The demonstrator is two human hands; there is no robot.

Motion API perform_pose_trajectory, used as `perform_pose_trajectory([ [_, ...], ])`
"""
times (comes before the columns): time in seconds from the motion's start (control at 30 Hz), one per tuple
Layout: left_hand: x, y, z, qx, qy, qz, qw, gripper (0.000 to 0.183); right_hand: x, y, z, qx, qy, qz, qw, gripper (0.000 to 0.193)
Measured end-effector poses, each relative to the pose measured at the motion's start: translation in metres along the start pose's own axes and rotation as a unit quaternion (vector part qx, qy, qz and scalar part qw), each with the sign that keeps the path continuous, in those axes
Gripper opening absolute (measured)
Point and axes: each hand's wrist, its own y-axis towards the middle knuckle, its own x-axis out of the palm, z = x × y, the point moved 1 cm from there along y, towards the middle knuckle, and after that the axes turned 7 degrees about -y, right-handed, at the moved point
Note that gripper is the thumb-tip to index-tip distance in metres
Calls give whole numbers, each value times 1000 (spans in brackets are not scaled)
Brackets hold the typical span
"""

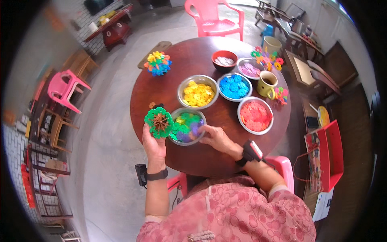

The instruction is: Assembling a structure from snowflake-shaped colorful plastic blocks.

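Observation:
My left hand is closed around a ball-like build of plastic snowflake discs, green at the outside with brown pieces in the middle. It is held up at the near left of the round table. My right hand reaches to the right rim of a metal bowl of mixed green, yellow and purple discs. The fingertips are bent together at the purple discs and are slightly blurred. Whatever they pinch is too small to make out. A loose brown disc lies just beyond the green build.
Metal bowls hold yellow discs, blue discs, red discs and purple discs. Nearby stand a dark bowl, a yellow mug and a finished multicoloured disc ball. A pink chair stands beyond the table.

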Motion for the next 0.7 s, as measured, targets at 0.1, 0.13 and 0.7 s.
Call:
perform_pose_trajectory([
  [0.1, 27, -19, -19, -48, 87, 14, 995, 32, -30, -5, 5, 4, 1, -44, 999, 33],
  [0.13, 29, -21, -31, -65, 124, -44, 989, 30, -43, -10, 5, 24, 3, -51, 998, 29],
  [0.7, 29, -60, -127, -206, 210, -101, 951, 30, -84, -50, 22, 92, 40, -21, 995, 47],
])
